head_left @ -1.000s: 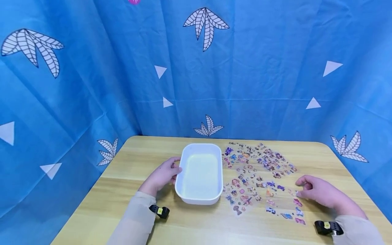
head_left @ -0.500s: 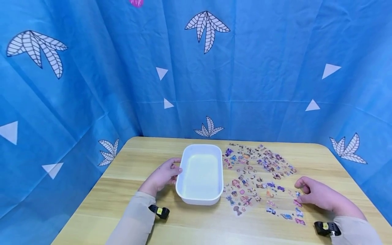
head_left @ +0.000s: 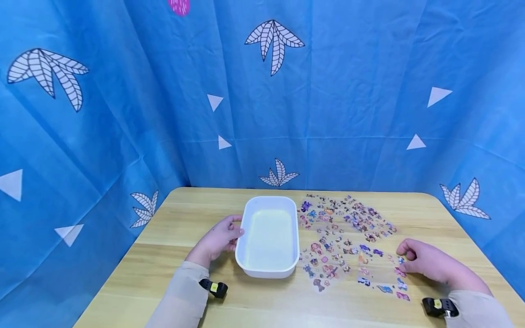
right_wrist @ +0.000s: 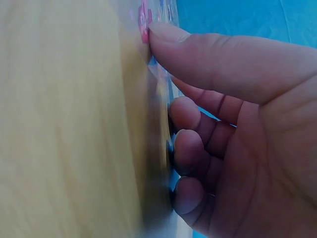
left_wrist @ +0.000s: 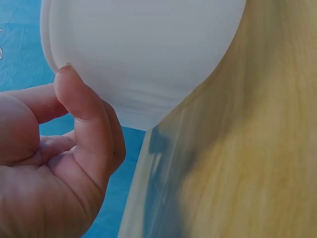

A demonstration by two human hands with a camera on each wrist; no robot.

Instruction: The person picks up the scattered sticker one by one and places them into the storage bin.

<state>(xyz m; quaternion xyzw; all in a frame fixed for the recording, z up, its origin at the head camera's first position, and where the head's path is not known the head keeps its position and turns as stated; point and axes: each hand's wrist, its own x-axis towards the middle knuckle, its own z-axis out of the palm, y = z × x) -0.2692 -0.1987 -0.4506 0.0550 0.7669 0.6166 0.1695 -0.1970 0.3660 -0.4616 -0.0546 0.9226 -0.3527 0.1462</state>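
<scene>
A white rectangular plastic tub [head_left: 270, 237] sits on the wooden table with nothing inside. My left hand [head_left: 219, 237] holds its left rim, the thumb over the edge and the fingers against the outside wall. In the left wrist view, the thumb lies on the wall of the tub [left_wrist: 143, 54]. To the right, my right hand [head_left: 426, 259] pinches the right edge of a clear sticker sheet [head_left: 379, 273] with small coloured figures. The right wrist view shows the thumb [right_wrist: 171, 37] on this sheet beside a pink sticker, the other fingers curled near the tabletop; the index fingertip is hidden.
More clear sticker sheets lie spread right of the tub: one with dark dogs and figures [head_left: 328, 260], and several overlapping ones [head_left: 358, 216] behind. The table [head_left: 262, 305] meets a blue curtain [head_left: 348, 114] at back and sides.
The right thumb has come down onto the pink sticker at the sheet's edge, and the sheet seems to have shifted slightly right. The left hand and tub hold still; the head view tilts slightly.
</scene>
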